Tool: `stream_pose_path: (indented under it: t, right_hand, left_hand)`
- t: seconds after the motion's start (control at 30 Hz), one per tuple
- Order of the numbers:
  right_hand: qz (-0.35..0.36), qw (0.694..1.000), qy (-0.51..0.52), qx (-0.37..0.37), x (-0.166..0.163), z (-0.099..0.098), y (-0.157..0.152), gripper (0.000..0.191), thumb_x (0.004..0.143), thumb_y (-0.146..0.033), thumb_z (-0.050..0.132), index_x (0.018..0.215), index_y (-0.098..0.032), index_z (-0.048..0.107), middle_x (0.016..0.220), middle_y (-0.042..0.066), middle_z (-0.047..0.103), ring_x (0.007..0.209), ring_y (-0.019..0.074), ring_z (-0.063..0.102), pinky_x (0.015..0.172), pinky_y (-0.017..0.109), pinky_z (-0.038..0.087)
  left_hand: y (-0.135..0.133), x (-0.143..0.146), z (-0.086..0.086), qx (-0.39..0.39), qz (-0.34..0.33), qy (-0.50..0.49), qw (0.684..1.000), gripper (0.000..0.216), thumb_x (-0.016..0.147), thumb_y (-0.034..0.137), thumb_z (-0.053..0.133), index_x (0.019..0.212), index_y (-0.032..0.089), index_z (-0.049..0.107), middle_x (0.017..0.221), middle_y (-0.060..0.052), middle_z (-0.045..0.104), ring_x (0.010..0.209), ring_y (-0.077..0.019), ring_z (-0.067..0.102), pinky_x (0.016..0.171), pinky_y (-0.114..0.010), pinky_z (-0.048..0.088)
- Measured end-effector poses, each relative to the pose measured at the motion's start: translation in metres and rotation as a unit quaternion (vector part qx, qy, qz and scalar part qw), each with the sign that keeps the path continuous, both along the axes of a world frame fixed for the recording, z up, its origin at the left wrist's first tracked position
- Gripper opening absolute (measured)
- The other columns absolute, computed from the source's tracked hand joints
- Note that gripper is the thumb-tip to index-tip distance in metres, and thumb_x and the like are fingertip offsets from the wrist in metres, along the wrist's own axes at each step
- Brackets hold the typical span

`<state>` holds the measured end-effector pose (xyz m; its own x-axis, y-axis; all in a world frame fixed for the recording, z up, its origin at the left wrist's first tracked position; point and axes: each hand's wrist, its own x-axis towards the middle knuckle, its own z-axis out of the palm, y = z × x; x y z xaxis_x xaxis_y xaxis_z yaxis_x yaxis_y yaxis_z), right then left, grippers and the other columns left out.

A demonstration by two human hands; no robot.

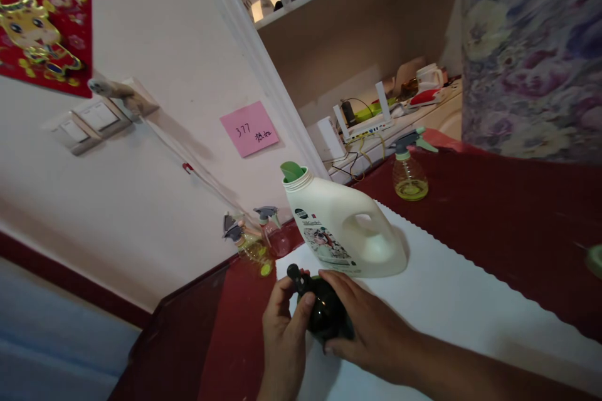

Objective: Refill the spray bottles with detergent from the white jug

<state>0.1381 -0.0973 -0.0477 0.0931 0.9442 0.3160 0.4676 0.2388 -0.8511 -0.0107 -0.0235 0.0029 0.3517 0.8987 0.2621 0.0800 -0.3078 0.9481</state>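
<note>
Dark bottle (324, 316) tilted, neck up-left; both hands gripping.

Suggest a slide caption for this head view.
Both hands grip a dark bottle beside a white detergent jug.

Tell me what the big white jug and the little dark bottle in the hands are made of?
The big white jug looks like matte, opaque plastic: moulded handle, soft dull sheen, green pour spout. The little dark bottle, held by the left hand and right hand, is glossy and see-through dark green with sharp highlights, so glass or hard plastic; I can't tell which.
</note>
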Motion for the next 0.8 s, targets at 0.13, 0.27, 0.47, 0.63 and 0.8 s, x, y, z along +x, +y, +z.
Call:
stream_pose_path:
  t: [0.13, 0.27, 0.47, 0.63, 0.8]
  right_hand:
    - [0.000, 1.000, 0.001, 0.008, 0.000, 0.000, 0.000, 0.098, 0.065, -0.023, 0.078, 0.152, -0.018, 0.033, 0.156, 0.014, 0.043, 0.142, 0.0296, 0.042, 0.119, 0.048, 0.036]
    - [0.009, 1.000, 0.001, 0.002, 0.003, 0.001, -0.004, 0.095, 0.070, -0.024, 0.074, 0.154, -0.018, 0.030, 0.159, 0.014, 0.039, 0.145, 0.0300, 0.038, 0.120, 0.051, 0.035]
    - [-0.017, 1.000, 0.017, 0.012, 0.013, 0.006, -0.010, 0.073, 0.091, -0.042, 0.058, 0.155, -0.023, 0.027, 0.163, 0.013, 0.030, 0.151, 0.0304, 0.027, 0.122, 0.060, 0.025]
    - [-0.045, 0.992, -0.010, 0.119, 0.022, 0.033, 0.003, 0.051, 0.099, -0.039, 0.050, 0.148, -0.033, 0.036, 0.154, 0.009, 0.044, 0.143, 0.0272, 0.041, 0.117, 0.060, 0.036]
    - [0.057, 0.949, -0.192, 0.242, 0.027, 0.067, 0.016, 0.047, 0.101, -0.025, 0.048, 0.147, -0.035, 0.043, 0.156, 0.005, 0.046, 0.145, 0.0215, 0.041, 0.116, 0.047, 0.041]
  left_hand:
    - [0.001, -0.001, -0.010, 0.015, 0.020, -0.012, 1.000, 0.037, 0.075, 0.042, 0.081, 0.101, 0.020, 0.068, 0.099, -0.006, 0.073, 0.095, -0.0223, 0.068, 0.084, -0.030, 0.055]
    - [0.004, 0.000, -0.023, 0.015, 0.027, -0.040, 0.999, 0.037, 0.078, 0.044, 0.079, 0.104, 0.020, 0.067, 0.101, -0.005, 0.072, 0.095, -0.0220, 0.067, 0.085, -0.030, 0.053]
    - [0.000, 0.004, -0.029, 0.005, 0.000, -0.058, 0.998, 0.037, 0.082, 0.045, 0.074, 0.109, 0.021, 0.065, 0.107, -0.006, 0.071, 0.100, -0.0229, 0.065, 0.089, -0.032, 0.050]
    - [-0.011, 0.009, -0.024, -0.003, -0.036, -0.080, 0.996, 0.032, 0.086, 0.039, 0.069, 0.111, 0.020, 0.065, 0.104, -0.005, 0.071, 0.097, -0.0218, 0.064, 0.087, -0.032, 0.050]
    - [-0.012, 0.011, -0.025, 0.018, -0.033, -0.078, 0.996, 0.030, 0.083, 0.020, 0.064, 0.113, 0.020, 0.066, 0.112, -0.006, 0.069, 0.106, -0.0231, 0.062, 0.096, -0.036, 0.046]
